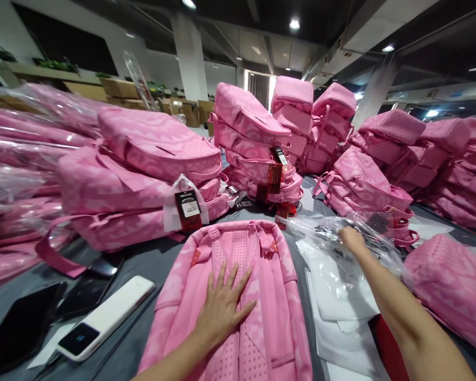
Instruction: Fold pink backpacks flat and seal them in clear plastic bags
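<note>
A pink patterned backpack (pixel 277 317) lies in front of me with its padded back and straps facing up. My left hand (pixel 222 304) rests flat on the dotted back panel, fingers spread. To the right, my right hand (pixel 351 239) reaches to a clear plastic bag (pixel 337 264) that has small dark items inside. Its fingers are curled at the bag's opening, and what they hold is hidden. White sheets or pouches (pixel 341 338) lie under the plastic, beside a dark red piece (pixel 388 344).
Stacked pink backpacks (pixel 154 137) with a black hang tag (pixel 189 209) stand at left; more stacks (pixel 254 121) rise behind. Plastic-wrapped backpacks (pixel 19 159) fill the far left. A white power bank (pixel 107 317) and a black phone (pixel 24 323) lie near left. Another pink bag (pixel 452 291) sits at right.
</note>
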Action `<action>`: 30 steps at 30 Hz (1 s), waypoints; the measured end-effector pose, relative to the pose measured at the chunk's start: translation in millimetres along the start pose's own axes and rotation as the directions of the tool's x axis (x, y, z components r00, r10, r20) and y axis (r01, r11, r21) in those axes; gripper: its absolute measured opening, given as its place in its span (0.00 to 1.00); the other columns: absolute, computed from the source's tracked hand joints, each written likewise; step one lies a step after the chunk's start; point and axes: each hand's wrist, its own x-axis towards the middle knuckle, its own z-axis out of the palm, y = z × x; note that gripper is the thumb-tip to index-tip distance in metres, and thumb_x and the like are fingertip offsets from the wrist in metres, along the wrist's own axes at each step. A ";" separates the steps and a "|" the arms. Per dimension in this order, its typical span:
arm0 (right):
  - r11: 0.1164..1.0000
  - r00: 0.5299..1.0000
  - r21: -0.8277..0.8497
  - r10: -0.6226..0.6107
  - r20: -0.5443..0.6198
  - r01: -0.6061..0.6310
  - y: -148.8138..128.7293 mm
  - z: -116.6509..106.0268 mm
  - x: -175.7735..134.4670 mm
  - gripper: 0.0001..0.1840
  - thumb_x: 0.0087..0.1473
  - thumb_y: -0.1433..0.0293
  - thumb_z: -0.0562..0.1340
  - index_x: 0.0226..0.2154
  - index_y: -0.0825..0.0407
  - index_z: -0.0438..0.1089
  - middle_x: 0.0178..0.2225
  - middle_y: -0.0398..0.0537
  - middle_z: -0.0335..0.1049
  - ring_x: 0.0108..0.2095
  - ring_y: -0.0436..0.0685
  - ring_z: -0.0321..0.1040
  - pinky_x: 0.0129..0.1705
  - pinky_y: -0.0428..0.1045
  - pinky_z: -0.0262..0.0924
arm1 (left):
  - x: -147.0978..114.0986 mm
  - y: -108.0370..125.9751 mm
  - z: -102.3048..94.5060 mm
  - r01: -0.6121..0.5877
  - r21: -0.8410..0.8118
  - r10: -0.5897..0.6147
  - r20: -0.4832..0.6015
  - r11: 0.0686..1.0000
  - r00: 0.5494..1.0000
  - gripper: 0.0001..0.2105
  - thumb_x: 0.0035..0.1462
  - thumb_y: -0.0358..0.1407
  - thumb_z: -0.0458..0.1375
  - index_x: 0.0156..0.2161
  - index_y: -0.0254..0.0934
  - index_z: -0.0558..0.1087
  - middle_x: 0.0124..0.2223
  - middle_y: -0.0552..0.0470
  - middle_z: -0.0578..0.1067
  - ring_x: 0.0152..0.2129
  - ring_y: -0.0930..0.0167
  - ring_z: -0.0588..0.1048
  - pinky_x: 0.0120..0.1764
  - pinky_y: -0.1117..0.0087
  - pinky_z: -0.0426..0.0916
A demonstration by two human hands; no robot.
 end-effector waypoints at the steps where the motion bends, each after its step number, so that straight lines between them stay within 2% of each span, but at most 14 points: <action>1: 1.000 1.000 -0.029 -0.006 -0.028 0.005 -7.5 2.8 -8.9 0.06 0.59 0.70 0.62 0.38 0.52 0.76 0.38 0.53 0.74 0.36 0.57 0.69 0.35 0.48 0.56 | 0.1 0.1 0.0 -0.002 0.002 0.002 -0.003 1.000 1.000 0.35 0.62 0.56 0.54 0.71 0.55 0.52 0.73 0.46 0.57 0.70 0.45 0.46 0.65 0.33 0.39; 4: 0.996 0.998 -0.089 -0.036 -0.060 0.031 -33.4 19.8 -36.7 0.11 0.66 0.66 0.57 0.48 0.48 0.72 0.47 0.54 0.72 0.43 0.58 0.70 0.39 0.48 0.58 | 0.3 1.4 -1.2 0.001 0.010 -0.001 0.006 1.000 1.000 0.35 0.63 0.56 0.54 0.71 0.55 0.52 0.73 0.45 0.57 0.70 0.44 0.46 0.65 0.33 0.39; 7: 0.988 0.998 -0.155 0.011 -0.060 -0.020 -45.5 36.3 -57.5 0.14 0.61 0.64 0.64 0.49 0.51 0.71 0.50 0.59 0.71 0.49 0.64 0.69 0.44 0.51 0.59 | 0.7 3.7 -3.8 0.018 0.011 -0.018 0.025 1.000 1.000 0.35 0.63 0.55 0.54 0.71 0.55 0.52 0.73 0.45 0.57 0.71 0.44 0.46 0.65 0.33 0.38; 9: 0.979 0.997 -0.187 0.072 -0.041 -0.078 -41.9 40.4 -66.1 0.15 0.56 0.70 0.68 0.47 0.53 0.72 0.48 0.61 0.73 0.48 0.66 0.71 0.43 0.52 0.60 | 1.1 4.7 -5.0 0.027 0.000 -0.027 0.032 1.000 0.999 0.35 0.63 0.55 0.54 0.71 0.55 0.52 0.73 0.45 0.56 0.71 0.45 0.46 0.65 0.33 0.39; 11: 0.977 0.995 -0.190 0.098 -0.002 -0.097 -32.8 36.8 -70.2 0.09 0.55 0.73 0.66 0.41 0.51 0.74 0.41 0.55 0.76 0.42 0.63 0.74 0.38 0.50 0.59 | 1.5 4.8 -5.2 0.026 -0.016 -0.026 0.028 1.000 0.999 0.35 0.63 0.55 0.54 0.71 0.55 0.52 0.73 0.45 0.57 0.71 0.45 0.46 0.65 0.33 0.39; 13: 0.981 0.996 -0.172 0.092 0.019 -0.087 -22.7 23.9 -69.2 0.04 0.58 0.72 0.64 0.36 0.49 0.76 0.35 0.49 0.78 0.37 0.59 0.74 0.34 0.48 0.57 | 2.2 4.7 -4.6 0.018 -0.031 -0.018 0.009 0.999 1.000 0.35 0.62 0.56 0.55 0.71 0.55 0.53 0.73 0.45 0.58 0.71 0.46 0.46 0.66 0.34 0.39; 15: 0.984 0.996 -0.151 0.091 -0.008 -0.091 -14.8 0.9 -62.5 0.07 0.62 0.68 0.62 0.35 0.48 0.77 0.33 0.48 0.78 0.36 0.59 0.75 0.31 0.47 0.55 | 3.1 5.0 -4.2 0.012 -0.044 -0.012 -0.005 0.999 1.000 0.35 0.62 0.56 0.56 0.71 0.55 0.54 0.73 0.45 0.58 0.71 0.46 0.46 0.66 0.34 0.39; 20: 0.982 0.975 -0.134 0.107 -0.196 -0.134 -10.8 -89.5 -36.3 0.17 0.67 0.63 0.55 0.43 0.50 0.79 0.44 0.55 0.79 0.40 0.61 0.74 0.32 0.49 0.55 | 4.5 7.9 -6.7 0.034 -0.057 -0.034 0.005 0.998 0.999 0.34 0.62 0.54 0.56 0.70 0.55 0.55 0.73 0.45 0.58 0.71 0.46 0.47 0.66 0.34 0.40; 22: 0.995 0.952 -0.069 0.054 -0.303 -0.078 -18.4 -126.2 -33.3 0.17 0.66 0.64 0.56 0.42 0.51 0.79 0.46 0.56 0.78 0.40 0.60 0.74 0.33 0.49 0.56 | 4.3 8.7 -9.4 0.037 -0.074 -0.036 0.012 0.997 0.999 0.33 0.62 0.53 0.56 0.70 0.55 0.56 0.72 0.44 0.58 0.71 0.46 0.47 0.65 0.33 0.40; 24: 0.988 0.922 0.133 -0.015 -0.388 0.072 -34.8 -153.4 -40.4 0.17 0.64 0.63 0.57 0.43 0.53 0.79 0.39 0.54 0.78 0.34 0.58 0.73 0.32 0.48 0.58 | 3.8 10.0 -13.5 0.039 -0.114 -0.039 0.004 0.993 0.999 0.32 0.62 0.51 0.56 0.70 0.52 0.58 0.73 0.42 0.58 0.71 0.46 0.47 0.66 0.33 0.39; 25: 0.951 0.911 0.258 -0.050 -0.408 0.168 -46.5 -161.6 -48.1 0.18 0.63 0.61 0.57 0.43 0.54 0.78 0.34 0.52 0.78 0.31 0.57 0.72 0.31 0.48 0.59 | 3.7 11.5 -16.3 0.032 -0.145 -0.034 -0.016 0.989 0.999 0.32 0.62 0.48 0.57 0.70 0.49 0.60 0.73 0.41 0.57 0.71 0.46 0.47 0.66 0.34 0.39; 27: 0.821 0.899 0.460 -0.139 -0.415 0.340 -75.5 -165.8 -71.4 0.21 0.60 0.56 0.59 0.43 0.53 0.78 0.28 0.49 0.75 0.27 0.56 0.71 0.30 0.48 0.61 | 4.5 18.1 -23.4 -0.022 -0.255 0.002 -0.078 0.967 0.997 0.29 0.61 0.42 0.57 0.67 0.43 0.66 0.72 0.40 0.60 0.70 0.48 0.50 0.67 0.36 0.38; 28: 0.755 0.887 0.513 -0.195 -0.419 0.408 -91.8 -162.0 -86.4 0.22 0.59 0.54 0.60 0.41 0.53 0.79 0.28 0.49 0.75 0.28 0.57 0.71 0.31 0.48 0.62 | 5.5 23.6 -27.8 -0.053 -0.366 0.016 -0.104 0.929 0.994 0.26 0.60 0.40 0.57 0.63 0.41 0.71 0.69 0.40 0.64 0.69 0.50 0.53 0.68 0.39 0.40; 30: 0.655 0.852 0.554 -0.315 -0.418 0.514 -124.4 -145.1 -120.5 0.21 0.57 0.51 0.62 0.37 0.50 0.80 0.31 0.50 0.76 0.32 0.58 0.72 0.34 0.50 0.64 | 8.3 39.2 -37.8 -0.082 -0.624 0.004 -0.125 0.777 0.992 0.20 0.60 0.41 0.57 0.55 0.40 0.77 0.62 0.40 0.73 0.63 0.54 0.64 0.67 0.45 0.50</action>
